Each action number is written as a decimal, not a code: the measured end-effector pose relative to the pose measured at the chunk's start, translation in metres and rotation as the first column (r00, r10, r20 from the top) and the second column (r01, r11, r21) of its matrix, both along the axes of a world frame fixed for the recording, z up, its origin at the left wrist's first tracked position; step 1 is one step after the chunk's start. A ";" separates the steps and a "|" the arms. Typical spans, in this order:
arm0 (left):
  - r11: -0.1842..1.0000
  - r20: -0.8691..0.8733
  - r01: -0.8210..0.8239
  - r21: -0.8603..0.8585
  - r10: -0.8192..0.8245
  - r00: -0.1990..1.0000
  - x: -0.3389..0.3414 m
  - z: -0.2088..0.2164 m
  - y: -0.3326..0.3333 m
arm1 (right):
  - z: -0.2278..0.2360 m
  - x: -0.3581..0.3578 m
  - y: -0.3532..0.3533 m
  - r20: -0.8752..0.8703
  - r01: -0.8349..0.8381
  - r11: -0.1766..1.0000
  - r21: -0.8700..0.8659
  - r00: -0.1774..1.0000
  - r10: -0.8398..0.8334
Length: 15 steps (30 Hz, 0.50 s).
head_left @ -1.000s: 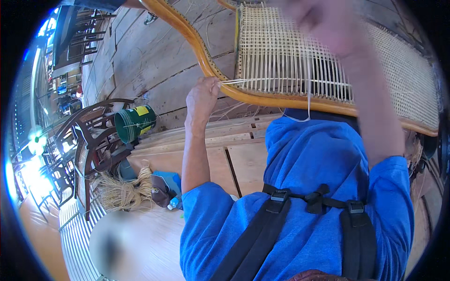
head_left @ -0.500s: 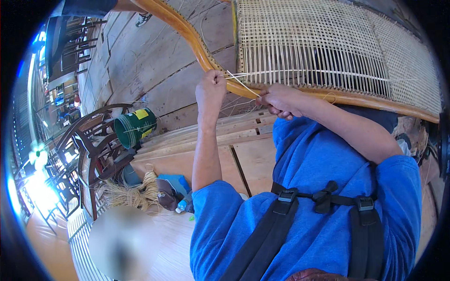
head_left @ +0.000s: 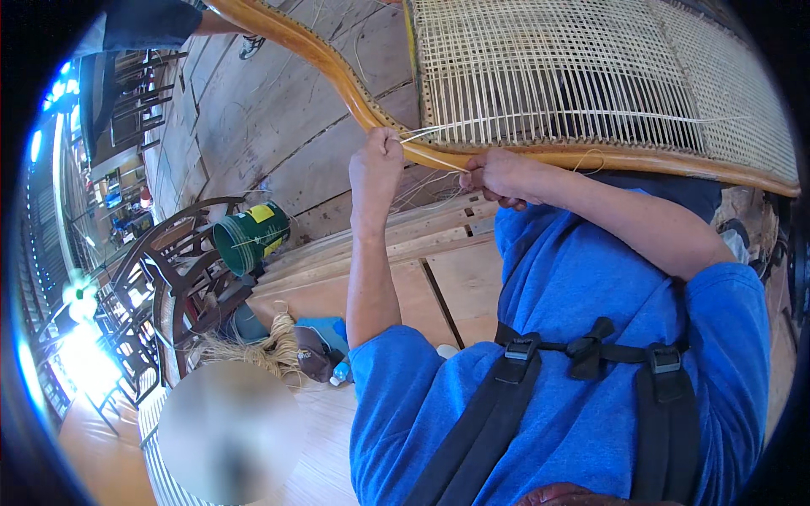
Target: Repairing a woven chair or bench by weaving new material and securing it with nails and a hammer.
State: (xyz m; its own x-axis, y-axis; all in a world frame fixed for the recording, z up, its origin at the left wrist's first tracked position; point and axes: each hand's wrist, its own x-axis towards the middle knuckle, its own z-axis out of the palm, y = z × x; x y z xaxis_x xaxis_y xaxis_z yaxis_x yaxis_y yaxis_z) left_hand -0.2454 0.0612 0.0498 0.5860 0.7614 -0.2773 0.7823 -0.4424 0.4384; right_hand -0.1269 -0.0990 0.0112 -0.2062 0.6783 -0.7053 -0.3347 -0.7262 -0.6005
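The left hand (head_left: 377, 164) and right hand (head_left: 509, 175), apart, pinch a pale strand (head_left: 433, 158) at the wooden frame (head_left: 329, 66). The cane panel (head_left: 540, 42), far right, looks mostly woven (its near strip seems unfinished).

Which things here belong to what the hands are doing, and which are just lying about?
In use:
- left hand, right hand
- pale cane strand
- wooden frame
- woven cane panel

Lying about:
- green bucket
- dark cap
- cane bundle, possibly supply

Cane panel (head_left: 540, 46), wooden frame (head_left: 331, 66) cut off at top; left fingers (head_left: 387, 140) partly hidden.
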 end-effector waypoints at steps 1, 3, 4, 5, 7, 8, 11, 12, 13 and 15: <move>0.999 -0.023 0.032 0.030 -0.032 0.999 0.000 0.000 0.001 | 0.001 0.001 -0.002 -0.005 0.003 1.000 0.001 1.000 -0.003; 0.996 -0.048 0.063 0.056 -0.061 0.997 0.001 -0.002 0.004 | 0.011 0.007 -0.006 0.023 -0.038 0.999 -0.003 0.999 0.038; 0.999 -0.045 0.050 0.020 -0.049 0.998 0.002 -0.002 0.005 | 0.013 0.008 -0.007 0.019 -0.037 0.999 -0.003 0.999 0.037; 0.999 -0.042 0.037 -0.015 -0.038 0.998 0.004 -0.001 0.006 | 0.017 0.010 -0.010 0.008 -0.018 1.000 0.008 1.000 0.018; 0.999 -0.062 0.044 -0.006 -0.044 0.997 0.001 0.000 0.007 | 0.016 0.009 -0.010 -0.006 0.003 1.000 0.020 1.000 -0.003; 0.999 -0.078 0.053 0.000 -0.053 0.996 0.001 0.000 0.007 | 0.012 0.008 -0.007 -0.038 0.013 1.000 -0.017 0.999 -0.014; 0.999 -0.078 0.036 -0.036 -0.039 0.996 0.005 0.006 0.003 | 0.007 0.010 -0.004 -0.072 0.042 0.997 -0.066 0.996 -0.047; 0.999 -0.080 0.037 -0.036 -0.040 0.996 0.006 0.006 0.002 | 0.006 0.010 -0.004 -0.073 0.060 0.995 -0.078 0.995 -0.066; 0.999 -0.062 0.040 -0.033 -0.042 0.997 0.008 0.004 0.001 | 0.004 0.011 -0.004 -0.075 0.061 0.995 -0.078 0.995 -0.067; 0.999 -0.047 0.034 -0.027 -0.035 0.998 0.006 0.003 0.003 | 0.003 0.012 -0.006 0.001 0.071 0.994 -0.087 0.997 -0.071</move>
State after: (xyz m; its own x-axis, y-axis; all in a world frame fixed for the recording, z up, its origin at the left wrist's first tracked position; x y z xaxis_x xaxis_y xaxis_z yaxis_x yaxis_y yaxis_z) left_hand -0.2398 0.0639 0.0530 0.5975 0.7329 -0.3252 0.7870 -0.4585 0.4127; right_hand -0.1146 -0.1047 0.0144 -0.1614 0.6273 -0.7618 -0.3885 -0.7500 -0.5353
